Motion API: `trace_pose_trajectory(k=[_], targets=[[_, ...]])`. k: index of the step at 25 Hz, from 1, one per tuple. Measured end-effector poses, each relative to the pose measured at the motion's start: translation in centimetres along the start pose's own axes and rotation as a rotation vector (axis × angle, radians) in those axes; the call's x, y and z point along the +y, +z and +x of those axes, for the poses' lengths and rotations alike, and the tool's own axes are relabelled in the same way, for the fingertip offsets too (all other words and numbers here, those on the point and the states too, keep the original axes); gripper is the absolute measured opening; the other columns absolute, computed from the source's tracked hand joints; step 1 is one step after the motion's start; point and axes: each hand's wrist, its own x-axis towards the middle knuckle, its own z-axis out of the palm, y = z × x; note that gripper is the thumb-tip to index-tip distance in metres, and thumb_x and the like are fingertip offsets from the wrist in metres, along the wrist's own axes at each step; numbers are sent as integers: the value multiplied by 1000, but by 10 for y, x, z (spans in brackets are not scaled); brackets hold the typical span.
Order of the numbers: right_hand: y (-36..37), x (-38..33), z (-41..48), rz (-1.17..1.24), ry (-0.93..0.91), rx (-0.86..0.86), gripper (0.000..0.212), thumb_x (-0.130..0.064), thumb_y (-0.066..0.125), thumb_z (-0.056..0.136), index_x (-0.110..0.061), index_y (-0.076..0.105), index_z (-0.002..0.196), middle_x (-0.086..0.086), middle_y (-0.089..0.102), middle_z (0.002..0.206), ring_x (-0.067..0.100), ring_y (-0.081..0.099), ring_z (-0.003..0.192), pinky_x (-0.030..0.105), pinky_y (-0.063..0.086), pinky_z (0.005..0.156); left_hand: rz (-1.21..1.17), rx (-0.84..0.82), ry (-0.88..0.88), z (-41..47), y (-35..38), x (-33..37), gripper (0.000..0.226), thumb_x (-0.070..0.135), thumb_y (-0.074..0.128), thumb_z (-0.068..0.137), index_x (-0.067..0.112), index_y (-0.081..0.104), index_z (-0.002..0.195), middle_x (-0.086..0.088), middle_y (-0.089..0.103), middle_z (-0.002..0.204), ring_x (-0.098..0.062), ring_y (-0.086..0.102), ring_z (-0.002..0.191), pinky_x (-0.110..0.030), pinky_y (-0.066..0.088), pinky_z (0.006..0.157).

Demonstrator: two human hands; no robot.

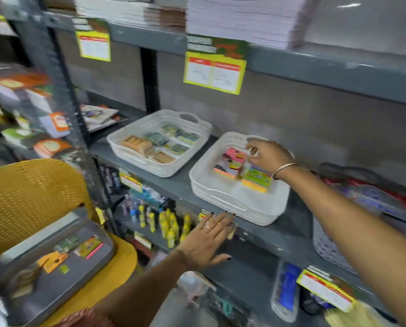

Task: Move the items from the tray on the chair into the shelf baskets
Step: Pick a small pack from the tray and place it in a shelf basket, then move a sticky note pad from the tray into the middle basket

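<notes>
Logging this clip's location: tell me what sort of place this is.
Probably a stationery shop or its stockroom: grey metal shelving carries yellow price tags, stacked notebooks sit on top, and white baskets hold sticky-note pads.

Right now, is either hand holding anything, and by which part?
The right hand pinches a small pale item by its top end, over the right white basket; what it is cannot be told. The left hand is open and holds nothing.

This is a stationery shop. Grey metal shelves (315,67) carry yellow price labels (215,74), stacked notebooks (242,20), glue bottles (171,226) and baskets (159,142) of small packets.
</notes>
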Motion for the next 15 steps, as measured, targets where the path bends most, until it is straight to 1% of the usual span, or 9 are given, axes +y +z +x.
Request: trace_pose_trajectory(k=[4, 7, 9, 11, 12, 13, 15], targets=[[43, -100, 47, 31, -120, -29, 30, -19, 59, 83, -16, 60, 113, 9, 70, 107, 31, 63, 100, 37, 50, 84, -81, -69, -284, -81, 13, -87, 68, 59, 14, 95, 9, 41, 132, -13, 47, 140, -27, 26, 134, -44, 15, 108], [87, -179, 83, 45, -209, -35, 30, -19, 58, 82, -15, 59, 112, 9, 68, 108, 32, 63, 100, 39, 52, 82, -159, -78, -496, -145, 33, -155, 73, 61, 15, 94, 6, 41, 133, -13, 48, 139, -27, 28, 132, -42, 13, 108], [119, -224, 100, 72, -257, -25, 28, -20, 58, 84, -16, 59, 111, 8, 68, 105, 32, 62, 97, 40, 52, 78, -223, -97, -581, -179, 48, -185, 72, 62, 23, 91, 6, 48, 129, -13, 51, 136, -27, 34, 129, -43, 23, 104], [156, -270, 115, 98, -338, -16, 26, -19, 60, 84, -14, 60, 109, 9, 69, 100, 32, 63, 93, 41, 52, 77, -271, -107, -696, -212, 69, -212, 72, 61, 31, 84, 7, 59, 122, -13, 56, 131, -28, 47, 123, -44, 40, 98], [174, -290, 120, 92, -393, -4, 24, -17, 62, 83, -11, 62, 106, 11, 70, 97, 33, 63, 92, 41, 51, 78, -289, -115, -747, -228, 80, -222, 73, 62, 30, 85, 6, 61, 120, -14, 58, 129, -30, 53, 119, -47, 45, 93], [190, -304, 122, 62, -454, 10, 22, -16, 63, 81, -8, 63, 101, 12, 70, 93, 33, 65, 89, 41, 51, 77, -307, -125, -780, -241, 89, -228, 75, 63, 25, 88, 5, 60, 120, -15, 59, 127, -32, 55, 116, -51, 47, 90], [232, -330, 127, 7, -567, 29, 19, -18, 65, 74, -7, 65, 90, 13, 71, 82, 32, 68, 81, 38, 53, 71, -330, -162, -847, -265, 114, -239, 78, 64, 13, 91, 5, 51, 125, -17, 59, 127, -33, 50, 119, -49, 44, 94]])
